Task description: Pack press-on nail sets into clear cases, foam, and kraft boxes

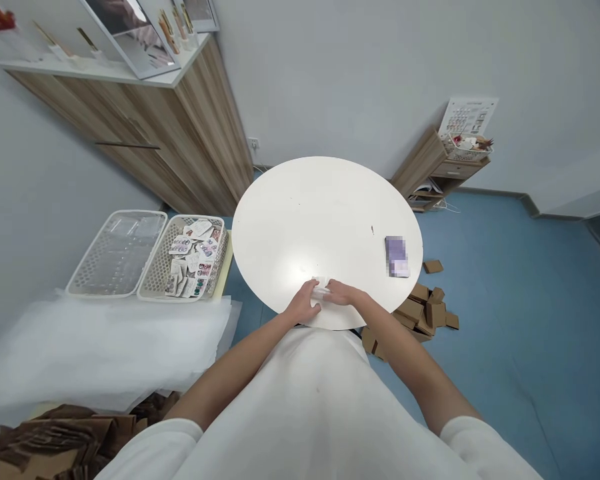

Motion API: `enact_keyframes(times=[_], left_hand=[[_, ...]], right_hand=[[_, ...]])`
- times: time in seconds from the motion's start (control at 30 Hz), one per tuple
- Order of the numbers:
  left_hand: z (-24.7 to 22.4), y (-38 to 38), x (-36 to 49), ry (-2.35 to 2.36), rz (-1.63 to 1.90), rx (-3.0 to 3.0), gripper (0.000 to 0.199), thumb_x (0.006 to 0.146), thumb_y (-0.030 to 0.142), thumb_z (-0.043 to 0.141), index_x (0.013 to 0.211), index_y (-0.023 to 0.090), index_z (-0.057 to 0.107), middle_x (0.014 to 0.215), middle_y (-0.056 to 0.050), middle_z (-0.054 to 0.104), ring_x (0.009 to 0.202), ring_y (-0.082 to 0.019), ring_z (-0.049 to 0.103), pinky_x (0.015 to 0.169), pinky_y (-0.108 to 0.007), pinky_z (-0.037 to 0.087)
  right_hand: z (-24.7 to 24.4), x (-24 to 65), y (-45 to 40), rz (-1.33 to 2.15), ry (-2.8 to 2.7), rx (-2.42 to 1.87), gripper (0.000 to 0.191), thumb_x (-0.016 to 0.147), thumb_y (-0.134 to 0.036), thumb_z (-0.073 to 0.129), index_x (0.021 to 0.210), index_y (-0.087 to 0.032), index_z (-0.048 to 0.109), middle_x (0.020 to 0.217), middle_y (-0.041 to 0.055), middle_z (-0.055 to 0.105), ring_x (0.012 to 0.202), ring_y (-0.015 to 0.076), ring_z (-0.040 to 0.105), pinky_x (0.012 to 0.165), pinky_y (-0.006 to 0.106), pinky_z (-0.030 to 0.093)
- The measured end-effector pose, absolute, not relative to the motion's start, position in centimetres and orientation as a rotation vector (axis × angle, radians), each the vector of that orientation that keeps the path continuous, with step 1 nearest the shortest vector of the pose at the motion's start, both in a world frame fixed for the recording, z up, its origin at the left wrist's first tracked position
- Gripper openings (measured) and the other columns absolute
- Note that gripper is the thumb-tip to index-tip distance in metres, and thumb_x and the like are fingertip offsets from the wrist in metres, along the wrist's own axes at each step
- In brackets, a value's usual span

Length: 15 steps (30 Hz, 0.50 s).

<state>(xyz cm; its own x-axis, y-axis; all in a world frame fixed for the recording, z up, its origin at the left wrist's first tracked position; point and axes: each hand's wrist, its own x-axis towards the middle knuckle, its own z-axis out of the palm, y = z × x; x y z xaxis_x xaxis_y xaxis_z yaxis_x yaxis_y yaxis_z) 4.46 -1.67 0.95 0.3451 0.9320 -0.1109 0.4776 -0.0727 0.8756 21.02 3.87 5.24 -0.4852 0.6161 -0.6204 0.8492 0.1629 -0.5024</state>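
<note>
Near the front edge of the round white table (325, 213), both hands meet at a small whitish item (321, 288), perhaps a card or a clear packet; its exact kind is too small to tell. My left hand (303, 303) grips its left side, thumb and fingers curved round it. From the right, my right hand (341, 292) holds the other side with its fingers bent together. A purple item with a pixelated surface (397, 256) lies near the table's right edge, apart from both hands.
Left of the table stand a white basket of printed cards (145, 283) and a basket of clear plastic pieces (73, 283). White sheets (105, 347) lie below them. Cardboard boxes (425, 310) sit on the floor at right. Wooden cabinets (205, 113) stand behind.
</note>
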Motion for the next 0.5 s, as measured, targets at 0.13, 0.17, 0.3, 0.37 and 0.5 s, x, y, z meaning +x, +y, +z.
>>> enact_keyframes(times=[0.13,0.17,0.3,0.37,0.5], left_hand=[[0.4,-1.6,5.5,1.485,0.669,1.54,0.041,0.078,0.032,0.047,0.117,0.019,0.038,0.113,-0.009,0.053,0.103,-0.021,0.051,0.085,-0.037,0.042],[0.4,-1.4,5.7,1.532,0.667,1.482,0.039,0.08,0.033,0.046,0.115,0.02,0.038,0.11,-0.009,0.055,0.1,-0.021,0.053,0.082,-0.036,0.043],[0.3,-0.6,6.1,1.634,0.629,1.328,0.03,0.079,0.031,0.048,0.106,0.02,0.041,0.101,-0.007,0.059,0.09,-0.019,0.057,0.075,-0.032,0.045],[0.3,-0.5,6.1,1.678,0.608,1.305,0.027,0.079,0.03,0.048,0.103,0.018,0.043,0.1,-0.008,0.059,0.089,-0.018,0.057,0.075,-0.032,0.045],[0.1,-0.2,6.4,1.836,0.549,1.385,0.026,0.077,0.029,0.048,0.1,0.016,0.048,0.106,-0.01,0.054,0.1,-0.022,0.051,0.082,-0.035,0.041]], right_hand=[[4.8,21.2,5.2,-1.334,2.097,1.5,0.019,0.074,-0.035,0.046,0.076,-0.019,0.056,0.08,0.0051,0.061,0.065,0.0178,0.055,0.055,0.028,0.041],[4.6,21.3,5.3,-1.353,2.091,1.535,0.019,0.075,-0.034,0.044,0.08,-0.02,0.056,0.081,0.0046,0.061,0.067,0.0179,0.056,0.056,0.028,0.041],[3.3,21.4,4.5,-1.337,2.103,1.75,0.036,0.079,-0.032,0.037,0.112,-0.017,0.042,0.103,0.0085,0.055,0.089,0.0206,0.054,0.07,0.031,0.043],[2.6,21.2,3.5,-1.286,2.129,1.898,0.048,0.079,-0.031,0.037,0.124,-0.013,0.029,0.117,0.0126,0.046,0.104,0.0218,0.047,0.081,0.033,0.041],[1.5,21.1,0.2,-1.267,2.145,2.311,0.063,0.077,-0.033,0.042,0.131,-0.014,0.017,0.124,0.0142,0.035,0.11,0.0221,0.041,0.086,0.034,0.04]])
